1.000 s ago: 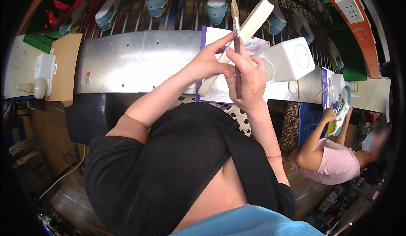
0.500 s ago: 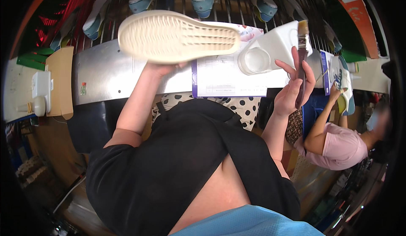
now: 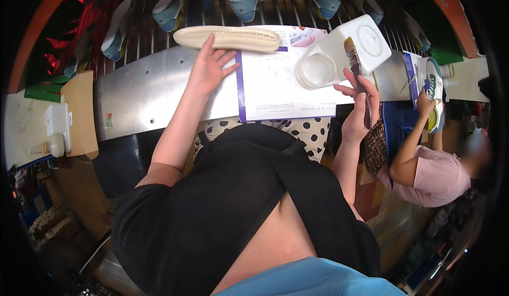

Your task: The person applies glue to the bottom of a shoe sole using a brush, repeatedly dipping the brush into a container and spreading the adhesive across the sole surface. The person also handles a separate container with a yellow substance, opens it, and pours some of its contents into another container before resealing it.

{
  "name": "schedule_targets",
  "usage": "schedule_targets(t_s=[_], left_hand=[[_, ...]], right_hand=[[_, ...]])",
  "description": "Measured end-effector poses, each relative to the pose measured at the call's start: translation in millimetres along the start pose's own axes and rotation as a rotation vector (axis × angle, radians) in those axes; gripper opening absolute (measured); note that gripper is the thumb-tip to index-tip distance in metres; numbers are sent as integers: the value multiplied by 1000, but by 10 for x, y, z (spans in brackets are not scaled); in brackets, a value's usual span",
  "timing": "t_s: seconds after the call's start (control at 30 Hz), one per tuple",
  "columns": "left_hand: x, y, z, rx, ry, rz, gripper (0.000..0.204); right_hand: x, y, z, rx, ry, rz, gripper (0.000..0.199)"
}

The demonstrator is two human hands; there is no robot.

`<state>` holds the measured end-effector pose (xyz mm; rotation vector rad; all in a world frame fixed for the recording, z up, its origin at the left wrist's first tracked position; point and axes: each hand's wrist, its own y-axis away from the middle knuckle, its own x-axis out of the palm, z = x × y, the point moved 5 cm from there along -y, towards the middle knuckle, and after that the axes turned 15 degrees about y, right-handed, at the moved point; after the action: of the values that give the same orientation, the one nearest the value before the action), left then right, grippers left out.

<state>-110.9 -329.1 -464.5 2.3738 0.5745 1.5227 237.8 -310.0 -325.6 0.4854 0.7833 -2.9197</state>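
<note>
Left hand (image 3: 209, 68) lies open, fingertips on the cream shoe sole (image 3: 228, 37) (steadying it); right hand (image 3: 358, 107) grips a brush (image 3: 356, 70) upright, bristles clear of the white tub (image 3: 342, 52) just beyond.

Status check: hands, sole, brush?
Left hand open, fingertips on cream shoe sole lying at bench edge. Right hand shut on brush, bristles up. White jug beside brush.

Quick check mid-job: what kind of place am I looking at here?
Likely a shoe factory line: a cream shoe sole by the left hand, a brush in the right hand, and shoes on a rack behind the metal bench.
</note>
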Motion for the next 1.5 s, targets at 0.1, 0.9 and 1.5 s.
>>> schedule_targets(t_s=[0.1, 0.9, 1.5], left_hand=[[82, -29, 141, -29, -92, -102, 80], [-79, -225, 14, 140, -73, -85, 40], [252, 147, -68, 182, -313, 227, 47]], right_hand=[[37, 4, 27, -36, -16, 17, 32], [-166, 47, 23, 27, 130, 96, 27], [220, 36, -746, 428, 158, 157, 12]])
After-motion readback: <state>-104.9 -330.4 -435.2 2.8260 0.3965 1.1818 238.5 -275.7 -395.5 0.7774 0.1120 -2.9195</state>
